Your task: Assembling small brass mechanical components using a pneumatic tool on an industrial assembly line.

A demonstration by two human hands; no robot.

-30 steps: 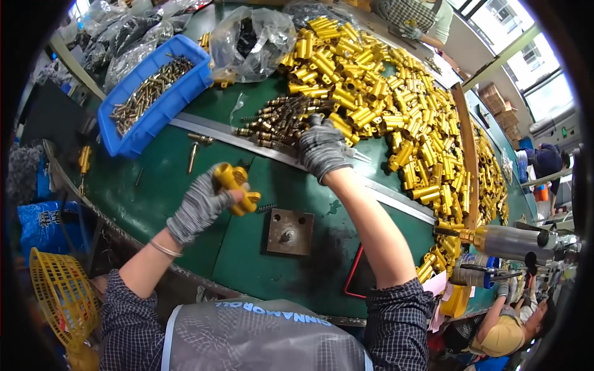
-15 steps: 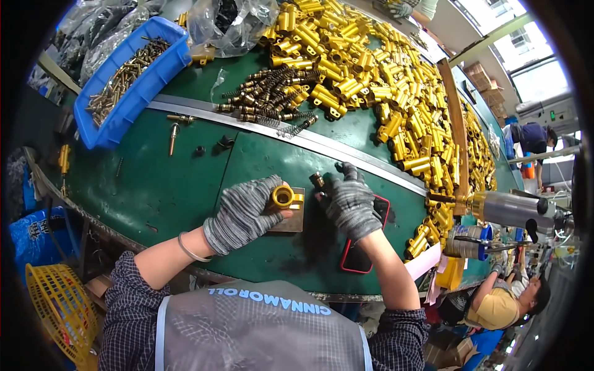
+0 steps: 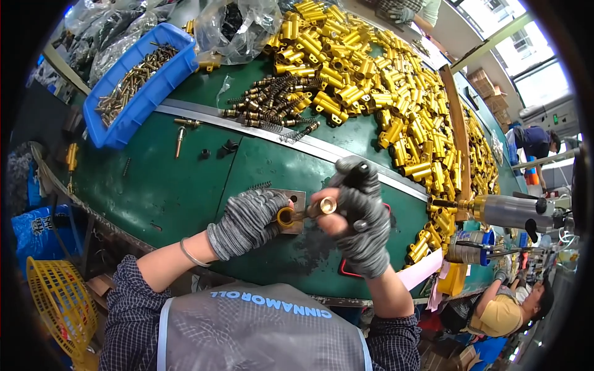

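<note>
My left hand (image 3: 246, 224), in a grey knit glove with bare fingertips, is closed around a gold cylindrical housing (image 3: 285, 217), its round mouth facing up. The housing is over a flat metal block (image 3: 298, 199) with a hole in it. A dark coil spring (image 3: 260, 185) sticks out beside the left hand's knuckles. Just right of the housing, my right hand (image 3: 365, 226) is closed, pinching a small cylinder with a copper-coloured round end (image 3: 328, 205). A small black cylindrical part (image 3: 359, 177) shows at the top of the same hand, partly hidden by its fingers.
Gold housings (image 3: 396, 93) pile up at the back and right. Spring-fitted pins (image 3: 272, 99) lie before them, behind a metal strip (image 3: 309, 143). A blue bin (image 3: 137, 99) holds brass pins. A red-edged phone (image 3: 348, 268) lies under my right wrist. A power tool (image 3: 507, 209) juts in from the right.
My right hand has moved left and turned over, bringing the copper-ended cylinder near the housing. The left hand has lowered the housing slightly. A spring now shows beside the left hand.
</note>
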